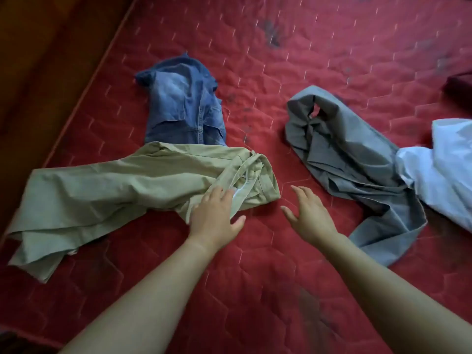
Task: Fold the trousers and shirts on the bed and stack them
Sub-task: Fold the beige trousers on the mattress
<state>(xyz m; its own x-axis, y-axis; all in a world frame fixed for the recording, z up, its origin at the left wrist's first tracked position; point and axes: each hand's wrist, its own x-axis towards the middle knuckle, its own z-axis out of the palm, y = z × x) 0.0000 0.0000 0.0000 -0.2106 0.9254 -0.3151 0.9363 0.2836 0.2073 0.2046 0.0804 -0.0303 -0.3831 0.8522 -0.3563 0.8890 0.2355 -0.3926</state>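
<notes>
Left hand [214,213] flat on khaki trousers [115,182], right hand [311,213] spread-fingered over mattress [255,290]; jeans [184,103] beyond, grey garment [352,154] and white cloth [449,169] rightward

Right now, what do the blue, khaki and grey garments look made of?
Blue garment: likely denim, matte; faded patches and a raised stitched seam. Khaki trousers: probably woven cotton, matte; soft broad creases. Grey garment: thin smooth weave, fibre unclear; many fine folds.

Only two arms of the person show — the left forearm [153,290] and the right forearm [396,290], both bare, smooth and rounded in shape. The left hand [214,218] and the right hand [310,213] are bare too, with short, tapering fingers.
</notes>
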